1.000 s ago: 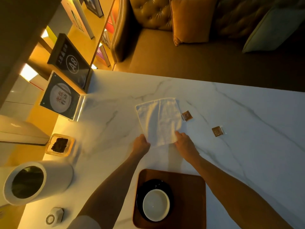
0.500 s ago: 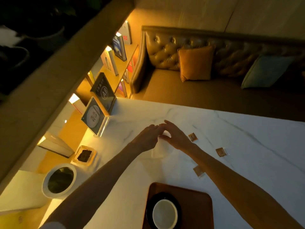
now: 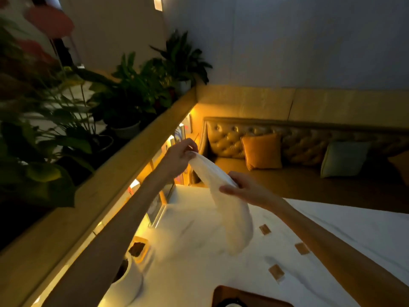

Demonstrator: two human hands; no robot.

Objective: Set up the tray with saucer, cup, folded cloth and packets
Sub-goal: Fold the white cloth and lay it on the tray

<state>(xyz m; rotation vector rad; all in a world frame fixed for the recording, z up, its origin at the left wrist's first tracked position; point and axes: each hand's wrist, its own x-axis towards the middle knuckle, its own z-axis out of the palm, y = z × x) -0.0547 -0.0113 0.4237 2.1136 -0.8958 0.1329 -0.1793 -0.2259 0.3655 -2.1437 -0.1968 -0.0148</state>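
Both hands up w/ the white soft cloth point(image 3: 223, 196): left hand point(image 3: 180, 157) pinches its top corner, right hand point(image 3: 242, 189) grips mid-fold, rest dangling below. Imo loose tail could sweep the small brown packets point(image 3: 265, 229) underneath off the table.

The white cloth point(image 3: 223, 196) hangs lifted, pinched at its top and middle by fingers; three brown packets point(image 3: 265, 229) lie flat below, apart.

Both hands point(image 3: 180, 156) point(image 3: 243, 189) hold the white cloth point(image 3: 228, 202) above the table point(image 3: 199, 258).
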